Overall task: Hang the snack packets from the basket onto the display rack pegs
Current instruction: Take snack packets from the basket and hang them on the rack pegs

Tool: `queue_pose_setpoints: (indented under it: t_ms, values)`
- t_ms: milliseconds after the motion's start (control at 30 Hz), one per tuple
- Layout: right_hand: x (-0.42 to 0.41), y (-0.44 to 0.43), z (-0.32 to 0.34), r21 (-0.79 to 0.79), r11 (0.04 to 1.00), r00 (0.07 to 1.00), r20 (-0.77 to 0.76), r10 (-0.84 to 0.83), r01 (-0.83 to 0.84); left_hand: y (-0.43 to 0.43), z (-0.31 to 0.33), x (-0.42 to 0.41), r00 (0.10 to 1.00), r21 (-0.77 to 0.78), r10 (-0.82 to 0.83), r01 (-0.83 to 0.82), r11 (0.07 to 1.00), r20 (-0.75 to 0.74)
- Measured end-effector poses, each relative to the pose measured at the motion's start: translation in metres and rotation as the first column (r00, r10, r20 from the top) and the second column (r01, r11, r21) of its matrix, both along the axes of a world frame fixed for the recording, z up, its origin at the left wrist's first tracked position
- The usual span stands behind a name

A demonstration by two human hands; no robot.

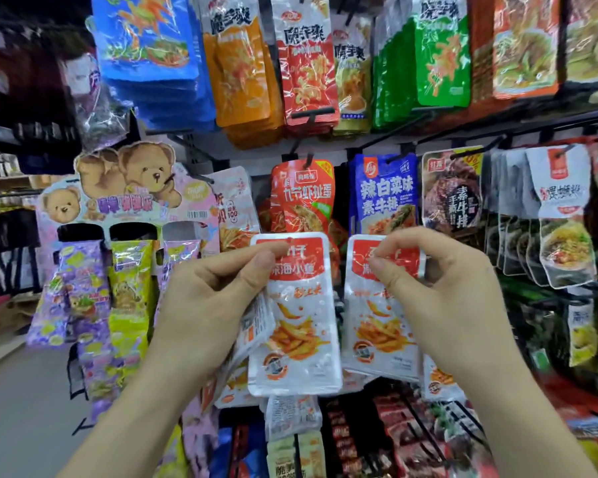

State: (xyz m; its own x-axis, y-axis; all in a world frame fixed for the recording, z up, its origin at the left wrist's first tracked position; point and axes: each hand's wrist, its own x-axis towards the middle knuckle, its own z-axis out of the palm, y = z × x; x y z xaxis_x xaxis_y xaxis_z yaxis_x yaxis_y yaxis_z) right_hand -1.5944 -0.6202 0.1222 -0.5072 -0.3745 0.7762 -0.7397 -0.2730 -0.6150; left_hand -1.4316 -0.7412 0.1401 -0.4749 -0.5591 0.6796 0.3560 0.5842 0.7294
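My left hand (214,298) pinches the red top of a white snack packet (296,326) with small fried fish printed on it, and more packets of the same kind are bunched under its palm. My right hand (439,291) pinches the top of a second matching packet (382,326). Both packets are held upright, side by side, in front of the display rack, below a red packet (302,198) and a blue packet (384,194) that hang on black pegs (308,160). The basket is not in view.
Rows of hung packets fill the rack: blue, orange, red and green ones (442,53) above, white ones (563,215) to the right. A bear-printed cardboard display (125,188) with purple and yellow sachets stands at left. More packets (411,432) hang below my hands.
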Motion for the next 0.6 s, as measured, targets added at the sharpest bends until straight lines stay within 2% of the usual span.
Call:
queue_pose_setpoints:
  t_ms: [33, 100, 167, 200, 267, 333, 433, 500, 600]
  values:
    - [0.001, -0.002, -0.003, 0.023, 0.998, 0.997, -0.050, -0.057, 0.058, -0.002, 0.000, 0.001, 1.000, 0.022, -0.022, 0.023, 1.000, -0.016]
    - [0.004, -0.003, -0.008, 0.033, 0.999, 1.000, -0.028, -0.013, 0.014, -0.005, -0.004, 0.004, 0.999, -0.009, -0.040, 0.040, 0.999, 0.021]
    - [0.013, -0.003, -0.010, 0.066, 0.975, 0.969, 0.142, 0.201, -0.212, -0.003, -0.010, 0.007, 0.997, -0.013, -0.062, 0.063, 0.998, 0.055]
    - [0.018, -0.002, -0.012, 0.074, 0.939, 0.921, 0.237, 0.310, -0.336, 0.000, -0.014, 0.009, 0.993, -0.003, -0.095, 0.096, 0.995, 0.075]
    - [0.024, -0.001, -0.023, 0.113, 0.896, 0.873, 0.309, 0.378, -0.428, 0.008, -0.028, 0.010, 0.980, -0.043, -0.135, 0.142, 0.989, 0.145]
    - [0.025, 0.001, -0.042, 0.170, 0.897, 0.890, 0.291, 0.351, -0.409, 0.015, -0.050, 0.011, 0.975, -0.047, -0.124, 0.135, 0.990, 0.186]
    - [0.025, 0.007, -0.075, 0.259, 0.910, 0.940, 0.196, 0.279, -0.324, 0.020, -0.086, 0.011, 0.978, 0.148, -0.082, 0.054, 0.988, 0.193]
    - [0.028, 0.011, -0.091, 0.298, 0.923, 0.966, 0.156, 0.205, -0.244, 0.020, -0.101, 0.008, 0.971, 0.160, -0.013, -0.025, 0.987, 0.238]
    - [0.031, 0.019, -0.110, 0.352, 0.927, 0.988, 0.122, 0.093, -0.130, 0.021, -0.114, 0.001, 0.960, 0.212, -0.048, -0.012, 0.977, 0.276]
